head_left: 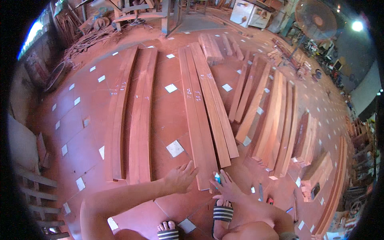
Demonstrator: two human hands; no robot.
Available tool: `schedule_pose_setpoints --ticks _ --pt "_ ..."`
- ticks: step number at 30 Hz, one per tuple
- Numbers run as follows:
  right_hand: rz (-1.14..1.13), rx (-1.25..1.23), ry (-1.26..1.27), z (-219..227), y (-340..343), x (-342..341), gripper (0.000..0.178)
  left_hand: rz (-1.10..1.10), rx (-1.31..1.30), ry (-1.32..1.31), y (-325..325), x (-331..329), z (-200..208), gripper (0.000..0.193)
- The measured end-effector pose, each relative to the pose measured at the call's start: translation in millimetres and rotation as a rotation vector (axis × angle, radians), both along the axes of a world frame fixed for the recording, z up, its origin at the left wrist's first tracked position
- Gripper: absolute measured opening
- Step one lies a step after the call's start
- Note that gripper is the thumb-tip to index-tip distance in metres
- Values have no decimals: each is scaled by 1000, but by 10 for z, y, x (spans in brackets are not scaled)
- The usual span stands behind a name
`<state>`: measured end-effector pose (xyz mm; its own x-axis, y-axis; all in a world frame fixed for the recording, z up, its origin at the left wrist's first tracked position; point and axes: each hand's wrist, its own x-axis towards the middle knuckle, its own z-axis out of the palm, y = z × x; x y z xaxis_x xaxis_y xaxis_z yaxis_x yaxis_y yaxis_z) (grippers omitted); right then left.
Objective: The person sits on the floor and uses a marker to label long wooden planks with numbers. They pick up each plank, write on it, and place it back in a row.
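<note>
My left hand (181,178) is open, its fingers stretched toward the near end of a pair of long reddish planks (196,128) lying side by side on the floor. Between the thumb and fingers of my right hand (229,189) is a small teal marker bottle (217,178) with a white tip, pointing up beside the same plank end. White handwritten marks show on the planks' upper faces. Close against them, to the right, lies another pair of planks (214,108). Two more pairs, left planks (120,120) and inner planks (142,120), stretch away at left.
More timber (272,120) lies at the right, with shorter blocks (318,176) and a dark phone-like object (315,191) nearer. A red tool (270,201) rests on the tiled floor by my right arm. A large fan (318,20) stands far right; a white machine (249,14) is at the back.
</note>
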<state>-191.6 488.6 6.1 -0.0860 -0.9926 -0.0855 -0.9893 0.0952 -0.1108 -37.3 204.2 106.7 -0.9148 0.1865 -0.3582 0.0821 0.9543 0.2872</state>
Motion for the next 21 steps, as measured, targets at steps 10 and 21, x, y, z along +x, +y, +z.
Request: schedule_pose_setpoints --ticks 10,21 --pt "-78 -88 -252 -194 -322 -5 109 559 377 188 710 299 -1691 118" --pt "73 -171 -188 -282 -448 -197 109 429 74 296 478 109 -2125 92"
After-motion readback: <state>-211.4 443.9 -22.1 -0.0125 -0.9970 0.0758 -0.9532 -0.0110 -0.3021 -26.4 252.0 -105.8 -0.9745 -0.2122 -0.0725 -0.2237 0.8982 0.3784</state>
